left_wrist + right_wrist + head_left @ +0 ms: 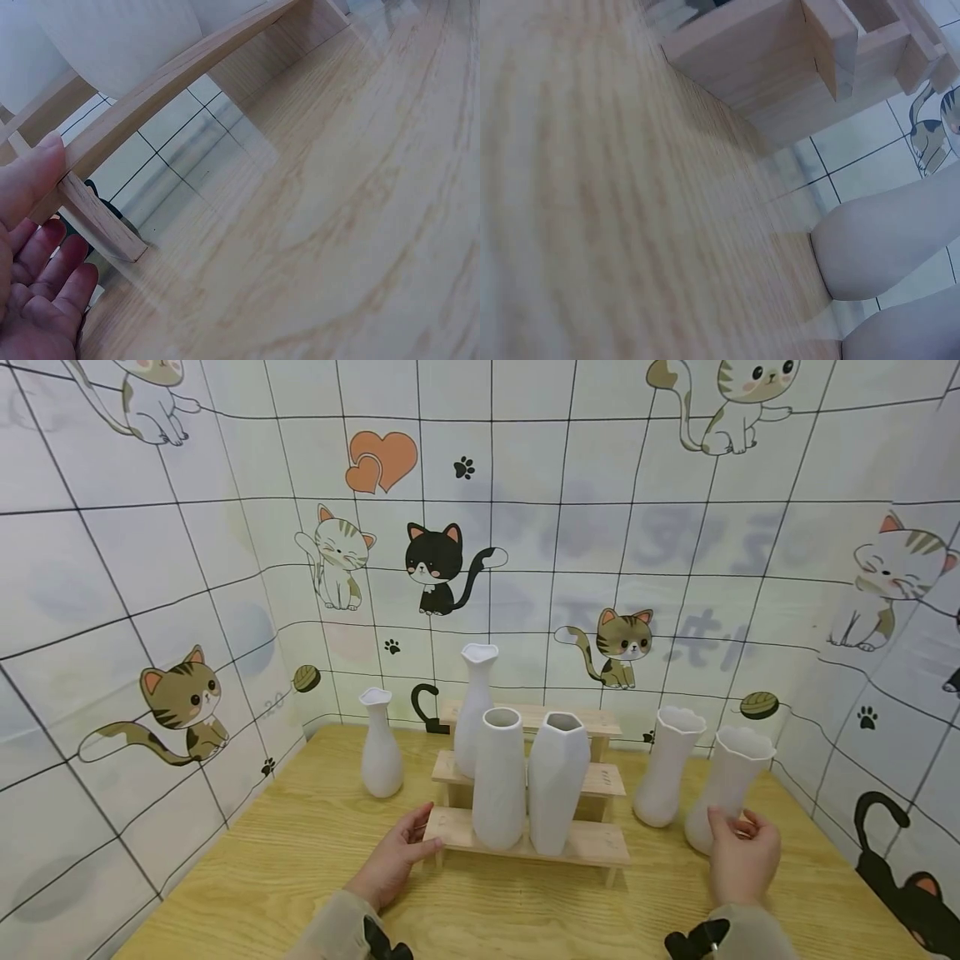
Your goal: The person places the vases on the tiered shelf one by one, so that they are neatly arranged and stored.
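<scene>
My left hand grips the left end of the lowest step of a three-step wooden stand. In the left wrist view the thumb lies at the board's end, with the other fingers curled below it. My right hand holds the lower part of a white vase with a wavy rim, which stands on the table. That hand is out of sight in the right wrist view. On the lowest step stand a round-mouthed white vase and a faceted white vase.
A slender white vase stands on the stand's middle step. Left of the stand, a small narrow-necked vase is on the wooden table. Another wavy-rimmed vase stands close beside the held one. Cat-printed walls border the table.
</scene>
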`<state>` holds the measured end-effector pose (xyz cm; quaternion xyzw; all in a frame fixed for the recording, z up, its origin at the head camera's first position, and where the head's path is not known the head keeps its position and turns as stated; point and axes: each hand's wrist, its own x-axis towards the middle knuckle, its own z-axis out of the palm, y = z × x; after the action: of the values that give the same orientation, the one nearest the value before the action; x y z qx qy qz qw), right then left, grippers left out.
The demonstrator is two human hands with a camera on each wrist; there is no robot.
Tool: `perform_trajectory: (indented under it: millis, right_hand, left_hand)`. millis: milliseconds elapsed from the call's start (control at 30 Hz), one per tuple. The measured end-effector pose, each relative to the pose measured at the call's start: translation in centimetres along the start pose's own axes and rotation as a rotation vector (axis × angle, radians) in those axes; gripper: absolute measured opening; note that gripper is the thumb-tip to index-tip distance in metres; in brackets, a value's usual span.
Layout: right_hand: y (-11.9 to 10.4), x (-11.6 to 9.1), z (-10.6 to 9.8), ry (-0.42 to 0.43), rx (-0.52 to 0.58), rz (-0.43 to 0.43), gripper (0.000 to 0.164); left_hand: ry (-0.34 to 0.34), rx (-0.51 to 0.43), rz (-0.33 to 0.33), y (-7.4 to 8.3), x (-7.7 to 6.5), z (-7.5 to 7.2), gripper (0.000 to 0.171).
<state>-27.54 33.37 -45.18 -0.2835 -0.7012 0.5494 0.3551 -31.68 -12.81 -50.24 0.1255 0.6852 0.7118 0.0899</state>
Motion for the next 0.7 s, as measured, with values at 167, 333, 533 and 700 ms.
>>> perform_trajectory:
  millis: [167,333,533,700]
  right_hand:
    - [-0.2,0.9,0.6,0.026,0.001,0.076,0.082]
    - [-0.1,1.3,1.2,-0.024,0.03,0.146,0.092]
    - [0.1,1.6,2.1,-0.045,0.09,0.213,0.098]
    - [0.2,1.9,2.3,-0.053,0.099,0.217,0.094]
  left_hand:
    - [-0.008,-0.002,0.004,0.1,0.0,0.0,0.078]
    - [-0.009,0.003,0.001,0.0,0.0,-0.1,0.078]
    - [-0.019,0.001,0.005,0.1,-0.1,-0.1,0.078]
    - [-0.024,-0.007,0.006,0.2,0.0,0.0,0.078]
